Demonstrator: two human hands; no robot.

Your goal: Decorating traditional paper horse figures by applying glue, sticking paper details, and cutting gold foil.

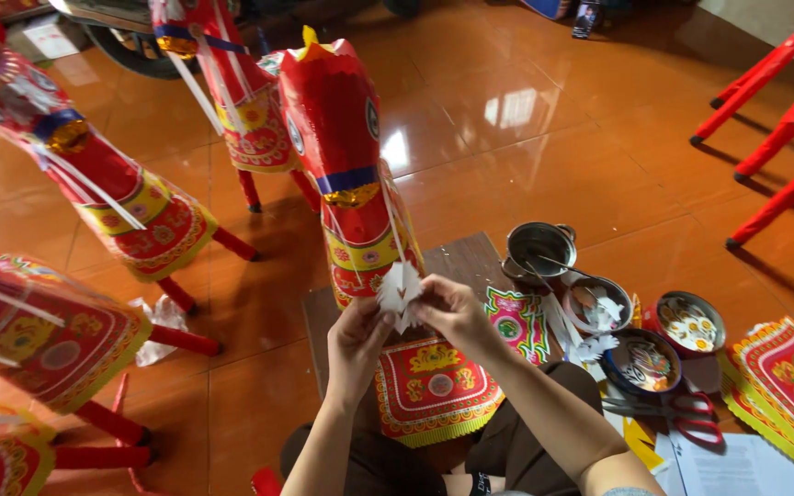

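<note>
My left hand (357,342) and my right hand (452,312) both pinch a small white cut-paper ornament (399,290) held against the lower front of a red paper horse (346,147). The horse stands upright in front of me, with a blue and gold band around its neck and a patterned red and yellow skirt. A red and yellow decorated paper panel (434,386) lies on my lap below the hands.
More red paper horses (112,193) stand to the left and behind on the orange tiled floor. At right are a metal pot (540,248), small bowls of paper pieces (599,303), red-handled scissors (682,413), stacked decorated paper (788,386) and red stick legs (783,110).
</note>
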